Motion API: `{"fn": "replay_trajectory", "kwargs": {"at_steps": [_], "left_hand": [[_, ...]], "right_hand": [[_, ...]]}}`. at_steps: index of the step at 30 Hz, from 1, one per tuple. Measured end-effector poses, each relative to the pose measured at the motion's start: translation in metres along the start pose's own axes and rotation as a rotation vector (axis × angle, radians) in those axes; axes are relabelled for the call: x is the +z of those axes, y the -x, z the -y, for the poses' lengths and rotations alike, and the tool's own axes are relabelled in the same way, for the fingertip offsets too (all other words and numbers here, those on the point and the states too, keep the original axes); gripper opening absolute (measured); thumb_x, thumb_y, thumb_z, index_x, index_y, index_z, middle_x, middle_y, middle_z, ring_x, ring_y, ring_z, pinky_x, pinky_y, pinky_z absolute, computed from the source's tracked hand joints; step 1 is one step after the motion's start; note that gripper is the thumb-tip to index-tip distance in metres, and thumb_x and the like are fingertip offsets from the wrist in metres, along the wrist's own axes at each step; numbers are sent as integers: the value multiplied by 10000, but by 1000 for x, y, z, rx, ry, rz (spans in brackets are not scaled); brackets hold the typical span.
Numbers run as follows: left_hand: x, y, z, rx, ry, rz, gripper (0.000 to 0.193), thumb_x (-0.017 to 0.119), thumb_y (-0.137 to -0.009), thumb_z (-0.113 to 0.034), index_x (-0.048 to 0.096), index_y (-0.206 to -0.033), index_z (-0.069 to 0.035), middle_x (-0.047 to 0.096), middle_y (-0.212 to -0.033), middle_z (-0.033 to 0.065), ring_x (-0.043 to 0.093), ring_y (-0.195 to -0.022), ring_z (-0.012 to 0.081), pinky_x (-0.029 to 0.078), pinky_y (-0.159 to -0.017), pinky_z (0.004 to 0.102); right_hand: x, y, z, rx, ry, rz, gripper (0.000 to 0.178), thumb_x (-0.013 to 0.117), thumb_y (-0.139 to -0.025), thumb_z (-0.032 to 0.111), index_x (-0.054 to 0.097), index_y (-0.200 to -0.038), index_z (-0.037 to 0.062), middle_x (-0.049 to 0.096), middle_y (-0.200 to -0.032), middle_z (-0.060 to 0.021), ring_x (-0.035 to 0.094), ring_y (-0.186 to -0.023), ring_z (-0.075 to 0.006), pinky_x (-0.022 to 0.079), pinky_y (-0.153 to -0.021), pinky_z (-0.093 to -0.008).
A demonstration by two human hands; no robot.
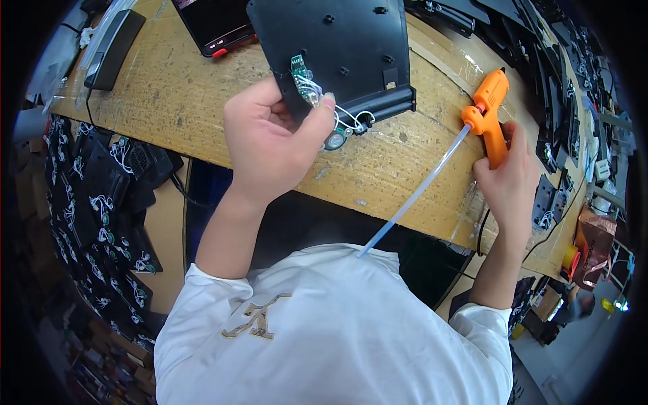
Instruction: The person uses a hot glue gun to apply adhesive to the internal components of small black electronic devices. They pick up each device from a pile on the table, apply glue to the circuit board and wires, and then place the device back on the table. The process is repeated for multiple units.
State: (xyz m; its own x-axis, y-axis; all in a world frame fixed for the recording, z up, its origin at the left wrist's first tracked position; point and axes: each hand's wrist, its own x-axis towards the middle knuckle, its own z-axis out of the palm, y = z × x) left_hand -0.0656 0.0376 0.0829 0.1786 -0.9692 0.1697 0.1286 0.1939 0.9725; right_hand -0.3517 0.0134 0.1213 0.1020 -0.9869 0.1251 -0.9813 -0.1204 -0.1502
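Note:
My left hand (280, 142) grips the near left corner of a flat black plastic panel (337, 47), its thumb beside a small green circuit board (301, 75). White wires (351, 120) run from that board to a round metallic part (335, 140) at the panel's near edge. On the right, my right hand (511, 175) is wrapped round the handle of an orange hot glue gun (487, 111). A long translucent glue stick (422, 185) sticks out of the gun's back and slants down toward my shirt. The gun's dark nozzle points away from me.
A phone or tablet (212, 27) and a long dark device (115, 50) lie on the worn wooden table (169, 101). Many similar black panels with wires (101, 202) are stacked at left. More black parts (547, 81) line the right side; a cable hangs over the front edge.

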Motion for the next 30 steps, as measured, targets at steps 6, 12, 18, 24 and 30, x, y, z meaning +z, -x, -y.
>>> {"fn": "replay_trajectory", "kwargs": {"at_steps": [6,12,18,24,30], "left_hand": [[0,5,3,73,-161,-46,34,650,-796,41,623,-813,54,640,-724,51,575,-622,40,437,-525,177],[-5,-1,2,21,-27,-73,43,653,-805,32,614,-797,47,640,-713,45,585,-615,44,437,-520,174],[-1,1,2,91,-121,-141,66,679,-793,30,615,-800,44,634,-705,34,549,-578,23,400,-493,163],[-2,4,16,435,-453,-226,138,732,-717,46,657,-829,75,661,-743,76,533,-557,50,381,-480,175],[4,3,13,452,-486,-158,162,705,-728,113,643,-878,120,681,-836,151,616,-666,128,495,-606,208]], "right_hand": [[-2,-19,4,-90,154,27,471,554,-650,-52,529,-1119,-19,541,-1061,-217,549,-1003,-380,459,-851,-417],[-1,-18,0,-58,-1072,-27,454,551,-621,-11,549,-1074,-30,514,-1139,-175,548,-1101,-325,517,-834,-381],[23,-9,2,-119,-1652,449,408,622,-609,190,533,-957,-3,559,-1108,-207,496,-1161,-376,460,-921,-459],[36,17,2,-10,-1749,587,631,604,-762,611,600,-922,0,619,-929,-154,584,-1004,-295,499,-842,-425],[36,9,16,-196,-1381,445,695,488,-813,686,628,-849,6,646,-735,-93,647,-633,-229,528,-596,-312]]}}
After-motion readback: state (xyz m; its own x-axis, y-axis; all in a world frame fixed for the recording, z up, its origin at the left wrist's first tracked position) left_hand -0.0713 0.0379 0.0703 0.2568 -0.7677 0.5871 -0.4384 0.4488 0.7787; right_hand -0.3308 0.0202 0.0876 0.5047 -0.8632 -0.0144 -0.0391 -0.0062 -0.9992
